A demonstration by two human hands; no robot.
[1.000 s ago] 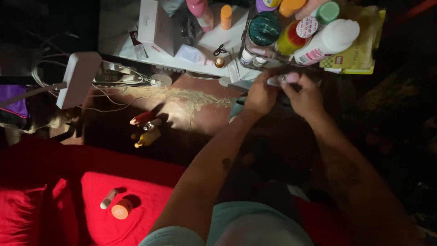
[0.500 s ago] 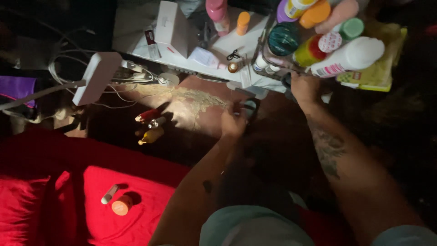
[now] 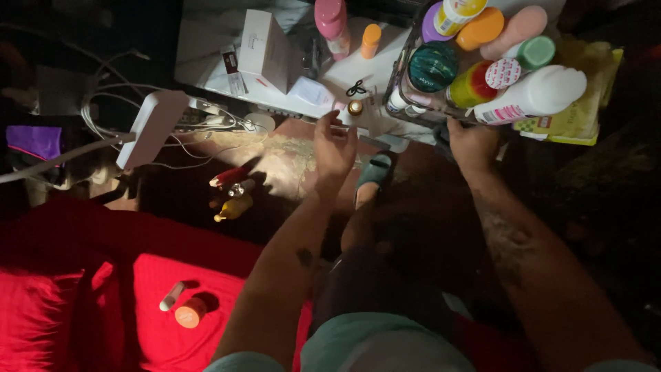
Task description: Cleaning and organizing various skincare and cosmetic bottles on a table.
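Dim light covers most of the scene, with only a patch of reddish floor [image 3: 289,165] lit at the centre and a white table [image 3: 323,76] running across the 12 o'clock edge. At 1 o'clock on the table sits a wire basket [image 3: 406,89] packed with bottles: a dark teal lid [image 3: 432,67], a white spray bottle [image 3: 533,95] lying on its side, a green cap [image 3: 536,50] and an orange cap [image 3: 480,27]. The left hand [image 3: 335,148] hovers just below the table edge with fingers spread and its grip open, holding nothing; it is nearest a small round gold-capped bottle [image 3: 354,107] at the table's front edge, just beside a pair of small black scissors [image 3: 356,87]. The right hand [image 3: 474,145] reaches up at 1 o'clock to the underside of the basket, its fingers hidden in shadow, so I cannot tell whether it grips anything. Between the two forearms a foot in a teal slipper [image 3: 375,172] rests on the floor. At 11 o'clock stand a white box [image 3: 265,52] and a pink bottle [image 3: 332,24]; at 10 o'clock a white power strip [image 3: 153,127] trails cables. Near the centre left a red tube [image 3: 231,174] and a yellow bottle [image 3: 233,209] lie on the floor. At 7 o'clock a red bed cover [image 3: 165,324] carries an orange jar [image 3: 188,315] and a small white tube [image 3: 171,295].
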